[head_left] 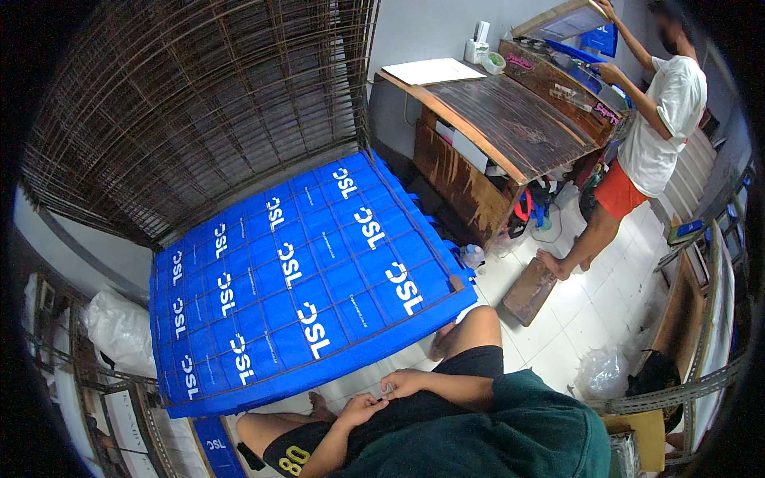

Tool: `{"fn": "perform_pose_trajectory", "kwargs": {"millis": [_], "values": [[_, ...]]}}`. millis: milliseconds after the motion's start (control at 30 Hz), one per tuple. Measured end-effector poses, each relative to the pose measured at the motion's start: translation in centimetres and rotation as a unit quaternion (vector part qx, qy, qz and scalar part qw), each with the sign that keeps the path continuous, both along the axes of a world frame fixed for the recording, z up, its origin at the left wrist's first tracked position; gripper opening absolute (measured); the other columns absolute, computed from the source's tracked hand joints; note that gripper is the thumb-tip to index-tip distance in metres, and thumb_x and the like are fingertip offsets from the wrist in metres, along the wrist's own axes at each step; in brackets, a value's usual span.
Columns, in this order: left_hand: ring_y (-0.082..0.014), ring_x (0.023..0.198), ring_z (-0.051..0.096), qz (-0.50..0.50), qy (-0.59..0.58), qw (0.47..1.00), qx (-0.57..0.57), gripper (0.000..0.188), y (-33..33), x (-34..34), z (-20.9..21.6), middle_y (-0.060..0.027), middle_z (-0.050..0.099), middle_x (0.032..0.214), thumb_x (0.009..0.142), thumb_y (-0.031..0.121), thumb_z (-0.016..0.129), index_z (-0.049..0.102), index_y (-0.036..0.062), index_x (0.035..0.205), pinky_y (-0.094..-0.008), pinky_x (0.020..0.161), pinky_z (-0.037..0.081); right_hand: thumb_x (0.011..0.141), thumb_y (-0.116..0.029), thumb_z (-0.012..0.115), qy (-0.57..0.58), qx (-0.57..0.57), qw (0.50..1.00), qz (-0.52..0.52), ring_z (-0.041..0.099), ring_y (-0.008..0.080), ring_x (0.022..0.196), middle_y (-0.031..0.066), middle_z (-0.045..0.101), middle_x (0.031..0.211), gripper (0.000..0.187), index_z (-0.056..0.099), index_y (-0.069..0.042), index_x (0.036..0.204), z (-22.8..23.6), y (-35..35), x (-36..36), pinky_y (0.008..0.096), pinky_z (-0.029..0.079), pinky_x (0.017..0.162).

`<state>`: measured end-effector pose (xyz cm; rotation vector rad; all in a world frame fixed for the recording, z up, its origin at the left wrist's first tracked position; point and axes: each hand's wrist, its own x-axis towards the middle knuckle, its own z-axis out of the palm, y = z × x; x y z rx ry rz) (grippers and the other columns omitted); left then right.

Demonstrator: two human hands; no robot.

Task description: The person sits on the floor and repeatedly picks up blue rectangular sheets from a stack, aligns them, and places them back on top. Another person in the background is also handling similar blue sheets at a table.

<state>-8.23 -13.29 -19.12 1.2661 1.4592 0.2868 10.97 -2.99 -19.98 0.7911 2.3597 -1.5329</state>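
My left hand [362, 409] and my right hand [404, 383] meet above my lap, over dark shorts [343, 434]. The fingers of both are closed close together, around something small and dark that I cannot make out. Just beyond them lies a wide blue fabric sheet [263, 334] with white printing, under a wire grid rack panel [456, 284]. Neither hand touches the sheet.
More wire grid panels [199, 103] stand raised behind the sheet. At the right, another person [657, 119] lifts a framed screen [562, 20] over a wooden table [502, 111]. A wooden block [529, 293] lies on the tiled floor. White plastic bags [119, 327] sit at the left.
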Motion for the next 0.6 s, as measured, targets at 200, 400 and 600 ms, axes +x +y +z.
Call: {"fn": "perform_pose_trajectory", "kwargs": {"millis": [200,400,600], "values": [[-0.0121,0.056,0.052,0.027,-0.010,0.999,-0.033,0.045,-0.2,0.0,-1.1,-0.0033,0.058,0.061,0.077,0.048,0.067,0.062,0.0030,0.074,-0.0272,0.053,0.041,0.080,-0.043,0.062,0.065,0.020,0.998,-0.009,0.059,0.0221,0.072,0.0077,0.060,0.075,0.041,0.057,-0.011,0.106,5.9,1.0,2.3,0.0340,0.046,0.063],[-0.0127,0.057,0.052,0.028,0.026,0.999,-0.020,0.046,0.0,0.2,1.1,-0.0038,0.058,0.061,0.077,0.049,0.066,0.062,0.0037,0.074,-0.0281,0.053,0.041,0.079,-0.023,0.069,0.293,-0.004,0.944,-0.153,0.054,0.0088,0.069,-0.0001,0.057,0.074,0.035,0.058,-0.007,0.109,17.6,6.7,8.1,0.0260,0.045,0.062],[-0.0141,0.058,0.054,0.022,0.071,0.997,-0.015,0.048,-0.4,0.6,1.8,-0.0046,0.059,0.062,0.076,0.052,0.064,0.061,0.0041,0.073,-0.0294,0.053,0.041,0.084,-0.019,0.062,0.508,0.149,0.655,-0.538,0.055,0.0122,0.067,0.0033,0.055,0.078,0.027,0.055,-0.003,0.104,25.8,18.4,19.3,0.0252,0.046,0.060]]}}
